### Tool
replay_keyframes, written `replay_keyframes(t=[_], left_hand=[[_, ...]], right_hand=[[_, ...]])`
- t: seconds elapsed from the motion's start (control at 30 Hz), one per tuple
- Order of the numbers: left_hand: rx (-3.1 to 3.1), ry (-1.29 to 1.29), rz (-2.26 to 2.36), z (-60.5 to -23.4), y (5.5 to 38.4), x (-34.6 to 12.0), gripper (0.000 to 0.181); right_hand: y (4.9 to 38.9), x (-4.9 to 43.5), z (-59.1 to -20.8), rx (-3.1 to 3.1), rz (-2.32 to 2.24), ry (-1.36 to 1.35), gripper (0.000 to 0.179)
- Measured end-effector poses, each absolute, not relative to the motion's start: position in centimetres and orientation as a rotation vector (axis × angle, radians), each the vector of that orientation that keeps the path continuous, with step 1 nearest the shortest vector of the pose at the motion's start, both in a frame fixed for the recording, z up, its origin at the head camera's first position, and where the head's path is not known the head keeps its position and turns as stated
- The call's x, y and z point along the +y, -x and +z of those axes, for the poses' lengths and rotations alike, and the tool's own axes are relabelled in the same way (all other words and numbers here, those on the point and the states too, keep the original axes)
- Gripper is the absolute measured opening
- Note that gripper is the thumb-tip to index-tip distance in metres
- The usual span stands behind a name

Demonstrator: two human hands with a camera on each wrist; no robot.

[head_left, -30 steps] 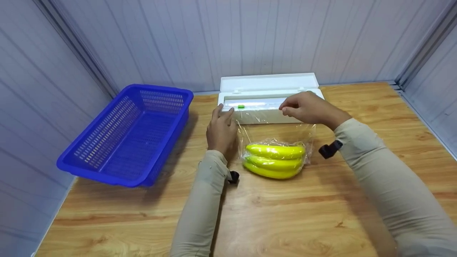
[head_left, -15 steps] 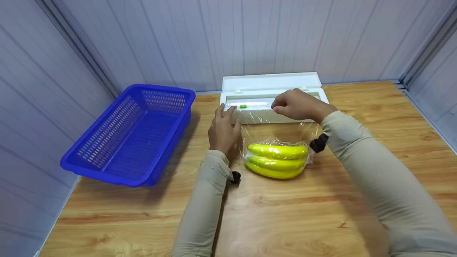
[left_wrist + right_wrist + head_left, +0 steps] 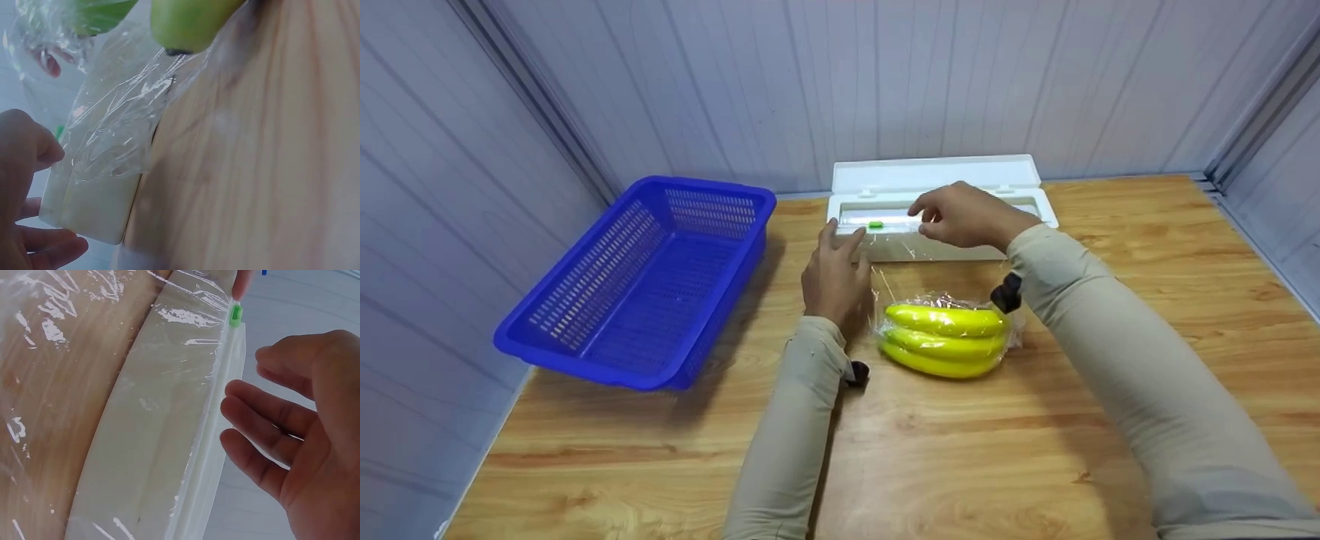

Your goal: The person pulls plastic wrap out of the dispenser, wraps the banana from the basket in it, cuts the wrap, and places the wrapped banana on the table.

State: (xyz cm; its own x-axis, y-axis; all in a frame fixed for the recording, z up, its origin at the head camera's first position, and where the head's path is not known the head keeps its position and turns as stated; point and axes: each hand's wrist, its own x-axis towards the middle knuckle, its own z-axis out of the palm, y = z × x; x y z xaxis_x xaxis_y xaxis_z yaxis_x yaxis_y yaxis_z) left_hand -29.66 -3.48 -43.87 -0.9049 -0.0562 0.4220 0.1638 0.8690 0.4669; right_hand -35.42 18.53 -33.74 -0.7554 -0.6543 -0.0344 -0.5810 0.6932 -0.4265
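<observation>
A white cling film dispenser box (image 3: 952, 247) stands at the back of the table with its lid (image 3: 937, 174) raised. A small green slide cutter (image 3: 875, 225) sits on its front rail. Clear film (image 3: 185, 323) runs from the box to a wrapped bunch of yellow bananas (image 3: 945, 341). My left hand (image 3: 836, 277) rests at the box's left end, fingers spread, with the thumb (image 3: 48, 149) near the rail. My right hand (image 3: 964, 214) hovers over the rail, right of the cutter. Its fingers (image 3: 253, 402) are loosely bent, and nothing lies between them and the thumb.
A blue plastic basket (image 3: 682, 360) with slotted sides stands on the left of the wooden table (image 3: 960, 465). Panelled walls (image 3: 750, 82) enclose the table at the back and both sides, close behind the box.
My right hand has moved left along the rail toward the green cutter, and its pinched fingertips have parted. My left hand, the box and the bananas keep their places.
</observation>
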Motion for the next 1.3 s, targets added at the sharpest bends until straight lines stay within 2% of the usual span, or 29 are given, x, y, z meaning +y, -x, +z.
replay_keyframes(t=[0.23, 0.8, 1.3], left_hand=[[-2.602, 0.088, -0.768, -43.9, 29.8, -3.4, 0.045], [-2.569, 0.111, -0.821, -43.4, 29.7, -3.2, 0.043], [-2.602, 0.086, -0.796, -43.5, 29.5, -2.6, 0.043]], right_hand=[[35.9, 17.4, -33.7, 2.671, -0.47, 1.05, 0.047], [36.9, 15.2, -34.4, 2.733, -0.509, 1.124, 0.035], [38.4, 15.9, -35.1, 2.595, -0.763, 0.858, 0.033]])
